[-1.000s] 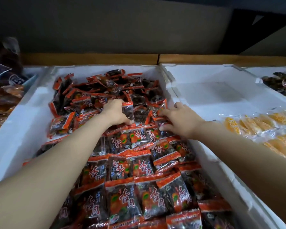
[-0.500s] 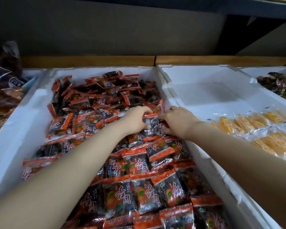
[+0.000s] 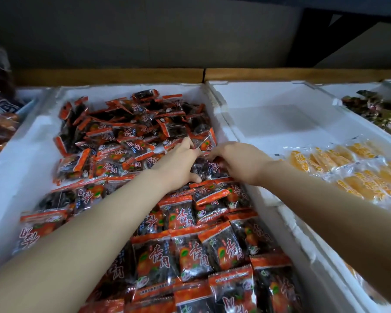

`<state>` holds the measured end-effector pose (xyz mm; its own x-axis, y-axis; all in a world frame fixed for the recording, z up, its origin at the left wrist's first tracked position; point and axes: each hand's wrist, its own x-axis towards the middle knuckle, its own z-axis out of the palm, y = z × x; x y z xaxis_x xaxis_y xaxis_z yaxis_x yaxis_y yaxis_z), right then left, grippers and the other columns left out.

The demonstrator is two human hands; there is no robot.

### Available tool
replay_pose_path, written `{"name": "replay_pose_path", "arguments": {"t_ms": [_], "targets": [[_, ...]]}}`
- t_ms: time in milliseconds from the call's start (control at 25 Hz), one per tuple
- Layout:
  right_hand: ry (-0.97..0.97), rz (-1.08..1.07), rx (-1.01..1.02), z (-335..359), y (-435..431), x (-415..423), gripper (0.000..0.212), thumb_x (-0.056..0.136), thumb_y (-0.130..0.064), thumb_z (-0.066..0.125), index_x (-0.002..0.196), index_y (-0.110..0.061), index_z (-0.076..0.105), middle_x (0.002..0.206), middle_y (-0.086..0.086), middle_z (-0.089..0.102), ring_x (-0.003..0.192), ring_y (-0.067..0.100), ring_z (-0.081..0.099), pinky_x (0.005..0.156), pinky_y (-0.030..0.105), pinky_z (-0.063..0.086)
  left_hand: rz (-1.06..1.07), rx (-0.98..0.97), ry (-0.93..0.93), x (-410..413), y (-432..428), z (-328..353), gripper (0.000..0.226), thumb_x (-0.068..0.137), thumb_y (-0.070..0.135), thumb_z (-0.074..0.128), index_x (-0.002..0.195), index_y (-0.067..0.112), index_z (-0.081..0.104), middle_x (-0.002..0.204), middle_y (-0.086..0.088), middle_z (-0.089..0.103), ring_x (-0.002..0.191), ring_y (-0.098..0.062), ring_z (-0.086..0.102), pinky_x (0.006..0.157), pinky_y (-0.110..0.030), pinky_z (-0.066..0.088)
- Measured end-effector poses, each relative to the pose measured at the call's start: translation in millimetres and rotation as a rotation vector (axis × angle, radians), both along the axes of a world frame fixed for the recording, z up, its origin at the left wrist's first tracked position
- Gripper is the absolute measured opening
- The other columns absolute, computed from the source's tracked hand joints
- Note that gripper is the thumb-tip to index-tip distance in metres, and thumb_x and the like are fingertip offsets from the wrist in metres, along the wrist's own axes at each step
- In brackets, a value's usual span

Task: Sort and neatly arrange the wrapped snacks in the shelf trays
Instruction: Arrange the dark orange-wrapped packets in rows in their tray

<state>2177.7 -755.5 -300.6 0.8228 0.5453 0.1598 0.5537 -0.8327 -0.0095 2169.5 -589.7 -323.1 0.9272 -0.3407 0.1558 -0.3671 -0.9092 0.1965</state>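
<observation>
Snack packet in the tray, pinched between the curled fingers of left hand and right hand, may slip on its slick wrapper and skew the neat rows just behind them.

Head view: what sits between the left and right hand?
A single dark snack packet with red ends. The left hand and right hand each grip one side of it, so no bare gap shows in the head view.
</observation>
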Motion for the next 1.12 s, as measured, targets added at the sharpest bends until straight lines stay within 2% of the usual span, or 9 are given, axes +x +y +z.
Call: {"name": "replay_pose_path", "arguments": {"t_ms": [80,160,320,440,600,720,840,920,1120], "targets": [[0.085,0.053,0.225,7,0,-15,0.024,0.091,-0.024,0.057,0.114,-0.023,0.063,0.113,0.000,0.065,0.103,0.017,0.059,0.089,0.030,0.044,-0.018,0.017,-0.018,-2,1,-2,0.061,0.084,0.029,0.070,0.139,0.019,0.044,0.118,-0.006,0.032,0.117,-0.024,0.037,0.089,-0.035,0.039],[0.191,0.129,0.237,10,1,-37,0.028,0.085,-0.033,0.065,0.111,-0.023,0.066,0.107,-0.003,0.065,0.095,0.012,0.059,0.084,0.022,0.041,-0.032,0.018,-0.031,-5,3,-3,0.053,0.088,0.030,0.065,0.136,0.019,0.046,0.111,-0.004,0.031,0.112,-0.023,0.037,0.082,-0.030,0.035],[0.236,0.139,0.175,-7,-3,-58,0.035,0.078,-0.031,0.074,0.110,-0.023,0.064,0.108,-0.008,0.058,0.090,0.004,0.049,0.075,0.012,0.032,0.001,0.053,-0.006,-8,4,-3,0.065,0.091,0.035,0.060,0.148,0.022,0.031,0.119,-0.006,0.035,0.118,-0.022,0.033,0.092,-0.030,0.033],[0.193,0.095,0.112,-11,-3,-64,0.040,0.078,-0.035,0.072,0.113,-0.026,0.057,0.112,-0.010,0.049,0.096,0.008,0.048,0.077,0.020,0.033,0.008,0.054,-0.009,-11,3,-4,0.063,0.093,0.035,0.057,0.148,0.022,0.030,0.124,-0.007,0.037,0.121,-0.022,0.033,0.098,-0.032,0.033],[0.109,0.052,0.124,2,-2,-68,0.033,0.087,-0.043,0.060,0.114,-0.025,0.055,0.116,-0.007,0.054,0.108,0.012,0.051,0.083,0.023,0.036,0.019,0.028,-0.043,-19,11,1,0.049,0.097,0.038,0.048,0.142,0.023,0.038,0.128,-0.004,0.039,0.123,-0.021,0.034,0.104,-0.035,0.033],[-0.040,0.002,0.205,13,0,-43,0.036,0.093,-0.024,0.055,0.128,-0.020,0.047,0.126,0.002,0.050,0.118,0.019,0.046,0.095,0.028,0.035,0.098,-0.038,-0.128,-23,38,7,0.042,0.098,0.034,0.047,0.138,0.022,0.042,0.132,0.000,0.041,0.125,-0.019,0.036,0.106,-0.035,0.031],[-0.135,-0.059,0.100,18,5,-1,0.057,0.088,0.000,0.051,0.139,-0.019,0.036,0.134,0.006,0.043,0.124,0.027,0.040,0.100,0.034,0.035,0.158,-0.138,-0.130,-17,53,9,0.040,0.097,0.032,0.049,0.134,0.019,0.046,0.135,-0.001,0.045,0.126,-0.020,0.040,0.105,-0.037,0.033],[-0.113,-0.091,0.041,15,9,21,0.062,0.086,0.005,0.047,0.142,-0.020,0.033,0.139,0.006,0.041,0.126,0.028,0.039,0.103,0.035,0.035,0.150,-0.238,-0.092,-5,45,10,0.038,0.096,0.031,0.051,0.132,0.018,0.050,0.135,-0.001,0.048,0.126,-0.020,0.044,0.103,-0.035,0.035],[-0.226,-0.147,-0.098,9,23,46,0.037,0.093,-0.007,0.044,0.129,-0.016,0.050,0.130,0.013,0.042,0.124,0.031,0.036,0.097,0.037,0.036,0.166,-0.248,0.034,40,12,2,0.039,0.092,0.038,0.058,0.126,0.020,0.058,0.129,-0.008,0.052,0.122,-0.027,0.047,0.102,-0.040,0.039]]}}
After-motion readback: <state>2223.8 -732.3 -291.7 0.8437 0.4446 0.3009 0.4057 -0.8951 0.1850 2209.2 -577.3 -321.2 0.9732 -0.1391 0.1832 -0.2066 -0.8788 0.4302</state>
